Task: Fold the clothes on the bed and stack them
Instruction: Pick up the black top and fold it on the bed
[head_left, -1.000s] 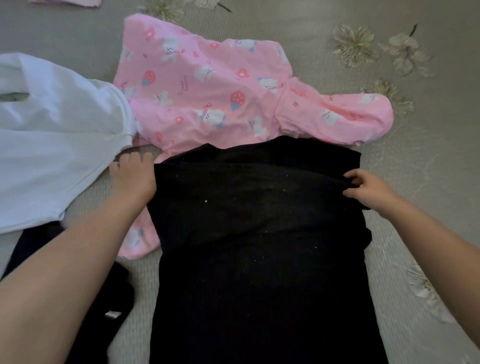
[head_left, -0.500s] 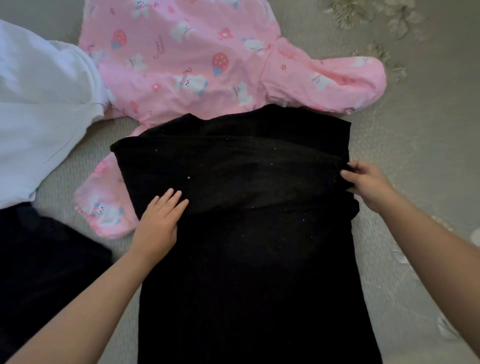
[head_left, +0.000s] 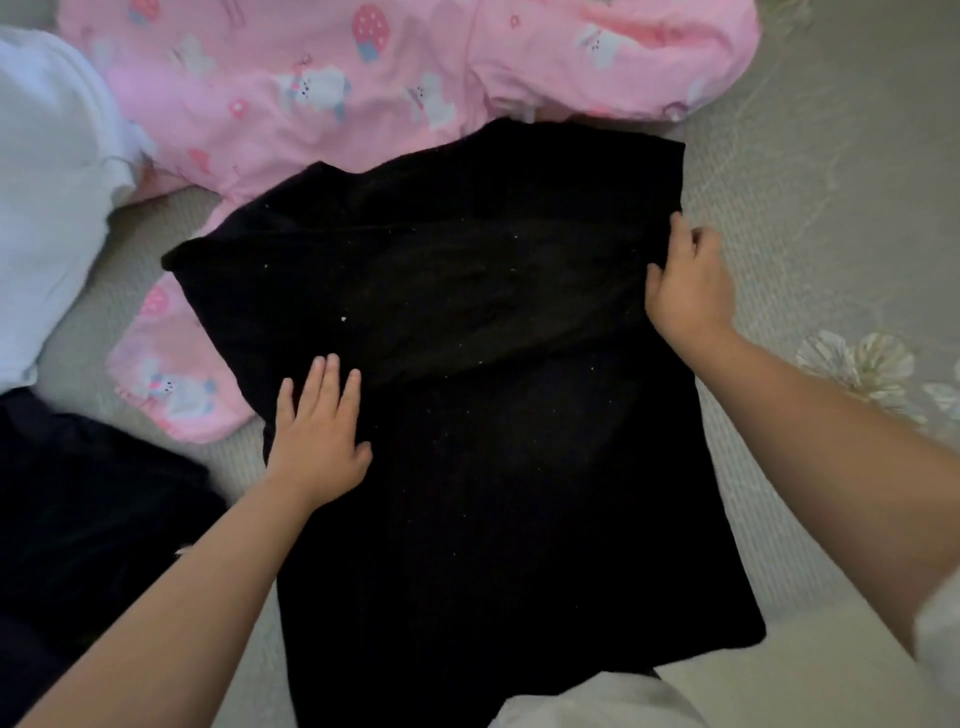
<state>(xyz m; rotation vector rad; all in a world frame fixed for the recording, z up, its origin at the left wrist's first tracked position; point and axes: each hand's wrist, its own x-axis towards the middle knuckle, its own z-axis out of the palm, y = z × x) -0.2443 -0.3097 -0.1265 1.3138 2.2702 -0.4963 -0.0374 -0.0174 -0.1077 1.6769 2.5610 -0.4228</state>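
You had the black garment (head_left: 467, 415) spread on the grey bed cover (head_left: 831, 182), its long axis running from your body away toward the pink printed garment (head_left: 363, 88), with the far end leaning slightly to your left. That far end was folded back over the garment's own body, leaving a slanted edge across its middle.

Your left hand (head_left: 317, 436) lay flat on the black garment's left edge, fingers straight and together, pressing the cloth down. Your right hand (head_left: 685, 291) was at the garment's right edge, further from you than the left, its fingers curled round the hem and pinching it.

The pink printed garment sat beyond the black garment, partly tucked under its far end and left side. A white garment (head_left: 47, 197) lay to the black garment's far left, and another dark garment (head_left: 78, 509) to its near left.
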